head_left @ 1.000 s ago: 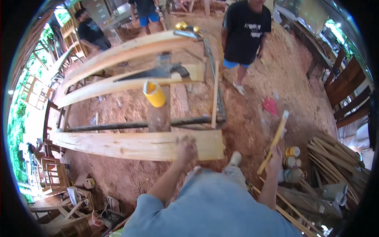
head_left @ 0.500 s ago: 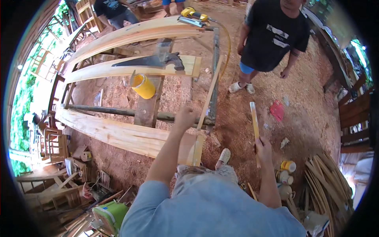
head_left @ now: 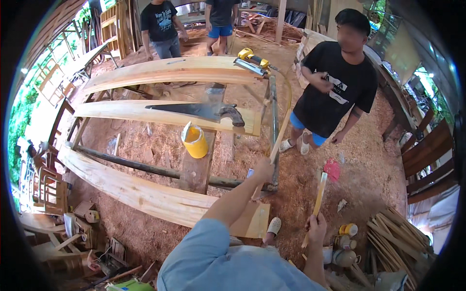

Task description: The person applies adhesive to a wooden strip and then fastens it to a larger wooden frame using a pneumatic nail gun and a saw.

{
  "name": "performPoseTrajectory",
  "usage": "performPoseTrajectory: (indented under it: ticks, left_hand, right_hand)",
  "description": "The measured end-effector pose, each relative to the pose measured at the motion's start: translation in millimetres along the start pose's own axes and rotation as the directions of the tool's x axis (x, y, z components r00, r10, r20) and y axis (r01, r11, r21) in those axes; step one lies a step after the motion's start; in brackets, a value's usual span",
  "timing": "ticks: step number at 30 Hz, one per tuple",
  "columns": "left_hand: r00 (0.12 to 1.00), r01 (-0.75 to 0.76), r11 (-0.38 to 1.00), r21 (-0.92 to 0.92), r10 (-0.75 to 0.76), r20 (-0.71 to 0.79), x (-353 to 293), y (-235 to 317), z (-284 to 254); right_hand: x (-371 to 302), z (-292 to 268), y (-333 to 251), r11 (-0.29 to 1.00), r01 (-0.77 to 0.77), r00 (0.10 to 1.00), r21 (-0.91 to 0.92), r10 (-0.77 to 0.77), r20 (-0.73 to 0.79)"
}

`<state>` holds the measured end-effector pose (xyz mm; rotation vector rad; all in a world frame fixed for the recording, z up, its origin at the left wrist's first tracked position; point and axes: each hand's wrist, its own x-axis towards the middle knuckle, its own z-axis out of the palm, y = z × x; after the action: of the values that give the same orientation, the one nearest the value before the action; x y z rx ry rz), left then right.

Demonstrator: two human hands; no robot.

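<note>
My left hand reaches over the near right corner of the trestle frame. Its fingers appear closed around a long thin wooden strip that slants along the frame's right end. Lower right, my right hand grips a narrow flat wooden stick with a whitish upper end, pointing away from me. Beneath my left arm lies a wide pale plank. An open yellow tub stands on a crosspiece beyond it. A handsaw rests on the middle plank.
A yellow nail gun with a hose sits on the far planks. A person in a black shirt stands at the right; two more stand at the back. Jars and stacked wood strips lie at lower right, wood scraps lower left.
My left hand has moved right and forward onto the thin strip. The view has tilted up. The person at the right has raised one hand to the chest. My right hand keeps the stick.
</note>
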<state>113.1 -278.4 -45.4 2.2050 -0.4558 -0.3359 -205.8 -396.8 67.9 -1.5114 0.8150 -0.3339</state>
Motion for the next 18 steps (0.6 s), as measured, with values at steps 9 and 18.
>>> performPoseTrajectory:
  ticks: [9,18]
  left_hand:
    - [0.959,-0.238,0.665,-0.708,0.042,-0.282,-125,-3,-187]
    - [0.817,-0.282,0.541,-0.792,-0.298,-0.494,-131,-140,-291]
  right_hand:
    - [-41,78,-47,0.976,-0.104,0.994,-0.193,0.100,-0.033]
    - [29,242,-220,0.393,0.637,0.770,-0.663,-0.340,0.539]
